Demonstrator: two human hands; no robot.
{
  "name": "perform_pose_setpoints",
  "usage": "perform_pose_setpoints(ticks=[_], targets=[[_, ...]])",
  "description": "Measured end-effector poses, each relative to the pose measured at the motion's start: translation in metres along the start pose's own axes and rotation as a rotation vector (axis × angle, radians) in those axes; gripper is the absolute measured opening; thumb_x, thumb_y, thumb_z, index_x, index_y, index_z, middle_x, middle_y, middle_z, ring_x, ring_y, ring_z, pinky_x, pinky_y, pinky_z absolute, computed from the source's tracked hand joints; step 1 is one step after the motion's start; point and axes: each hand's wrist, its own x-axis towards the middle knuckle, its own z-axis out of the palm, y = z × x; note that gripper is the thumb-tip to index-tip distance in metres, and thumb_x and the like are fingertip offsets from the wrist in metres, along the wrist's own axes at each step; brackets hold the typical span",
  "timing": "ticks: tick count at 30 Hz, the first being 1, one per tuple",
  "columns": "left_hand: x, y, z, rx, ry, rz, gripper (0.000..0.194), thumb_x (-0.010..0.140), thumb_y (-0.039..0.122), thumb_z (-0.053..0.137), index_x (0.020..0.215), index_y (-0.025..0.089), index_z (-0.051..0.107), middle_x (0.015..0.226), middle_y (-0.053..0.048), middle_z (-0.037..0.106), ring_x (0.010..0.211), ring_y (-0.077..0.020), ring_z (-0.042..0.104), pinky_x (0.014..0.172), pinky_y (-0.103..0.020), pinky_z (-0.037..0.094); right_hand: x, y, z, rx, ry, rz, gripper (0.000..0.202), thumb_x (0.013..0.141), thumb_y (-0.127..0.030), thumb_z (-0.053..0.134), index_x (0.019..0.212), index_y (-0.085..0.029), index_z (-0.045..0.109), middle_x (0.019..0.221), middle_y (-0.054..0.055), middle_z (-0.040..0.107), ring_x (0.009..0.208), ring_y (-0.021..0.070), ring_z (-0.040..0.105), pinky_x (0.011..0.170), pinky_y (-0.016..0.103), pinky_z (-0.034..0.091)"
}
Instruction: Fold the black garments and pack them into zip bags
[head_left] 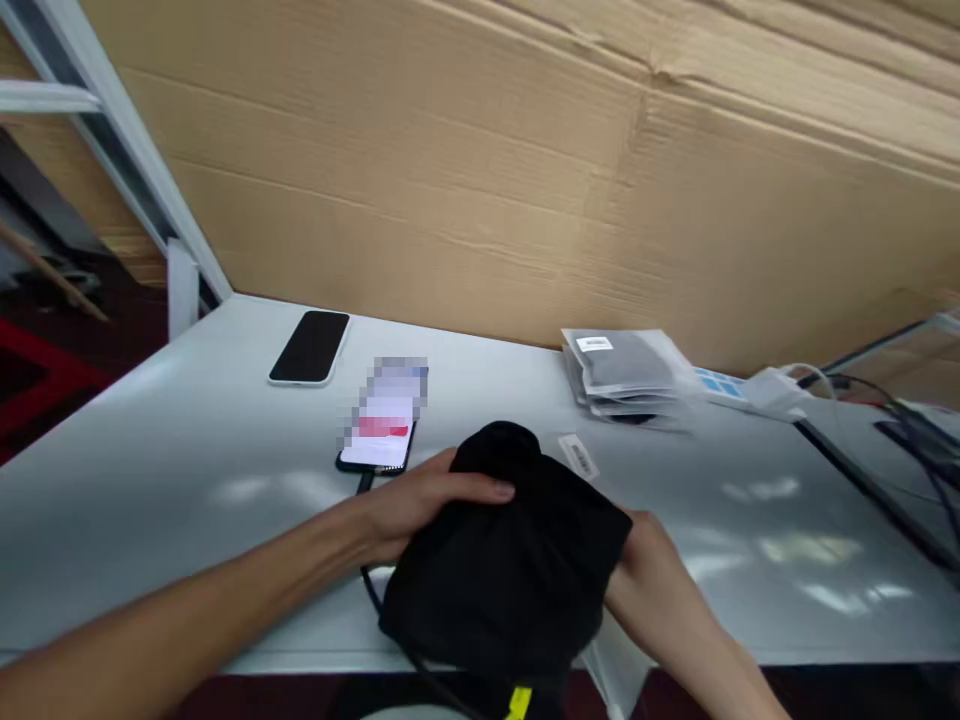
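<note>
A black cloth item point(510, 560), bunched and folded, hangs over the front edge of the table; its exact kind does not show. My left hand point(431, 500) grips its upper left part, thumb pressed on top and fingers hidden behind the fabric. At the item's right edge my right hand point(637, 555) holds the cloth from behind, its fingertips covered by it. Beneath the right hand a clear plastic bag point(615, 660) hangs at the table edge. A yellow tag point(518, 703) shows below the cloth. Just beyond it lies a white barcode label point(578, 457).
On the white table point(262, 540) lie a phone with a lit screen point(382, 415), its cable running toward me, and a dark-screened phone point(310, 346). A stack of clear packets point(628, 370) is at the back. Right stands a power strip point(724, 386). Cardboard point(420, 180) walls the back.
</note>
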Motion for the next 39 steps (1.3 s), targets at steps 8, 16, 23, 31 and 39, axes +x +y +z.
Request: perform_pose_setpoints(ticks=[8,16,23,31,39], targets=[[0.004,-0.005,0.001,0.036,0.094,-0.062,0.022,0.07,0.026,0.073,0.091,0.017,0.072,0.088,-0.005,0.076,0.083,-0.0192,0.07,0.08,-0.028,0.052,-0.003,-0.001,-0.005,0.038,0.081,0.05,0.018,0.081,-0.026,0.052,0.064,-0.021,0.054,0.048,-0.007,0.043,0.044,0.0103,0.04,0.042,0.021,0.033],[0.006,-0.005,-0.003,0.242,0.041,-0.106,0.022,0.074,0.028,0.069,0.093,0.018,0.071,0.092,-0.004,0.075,0.086,-0.0199,0.069,0.08,-0.027,0.05,-0.018,-0.009,-0.001,-0.029,0.202,-0.154,0.022,0.09,-0.028,0.056,0.069,-0.021,0.058,0.053,-0.004,0.058,0.043,0.0103,0.052,0.043,0.02,0.041],[0.002,-0.001,-0.004,0.413,-0.14,-0.134,0.019,0.074,0.028,0.069,0.09,0.018,0.073,0.087,-0.001,0.074,0.081,-0.0196,0.068,0.08,-0.028,0.048,-0.015,-0.019,0.001,-0.164,0.133,-0.344,0.021,0.09,-0.019,0.055,0.069,-0.021,0.055,0.053,-0.005,0.058,0.043,0.0074,0.051,0.044,0.019,0.039],[-0.001,0.001,0.003,0.568,-0.101,-0.014,0.027,0.076,0.022,0.063,0.101,0.024,0.073,0.099,0.001,0.074,0.105,-0.024,0.063,0.095,-0.032,0.044,-0.009,-0.032,0.002,-0.348,0.028,-0.579,0.023,0.091,-0.015,0.051,0.069,-0.02,0.056,0.052,-0.003,0.055,0.044,0.009,0.05,0.045,0.022,0.033],[0.002,-0.003,0.006,0.449,-0.067,0.19,0.018,0.08,0.029,0.064,0.094,0.023,0.075,0.105,0.0,0.073,0.113,-0.0254,0.06,0.104,-0.035,0.04,-0.006,-0.047,-0.01,-0.529,-0.049,-0.669,0.03,0.091,-0.013,0.048,0.063,-0.021,0.055,0.05,-0.003,0.054,0.043,0.0099,0.051,0.045,0.025,0.033]])
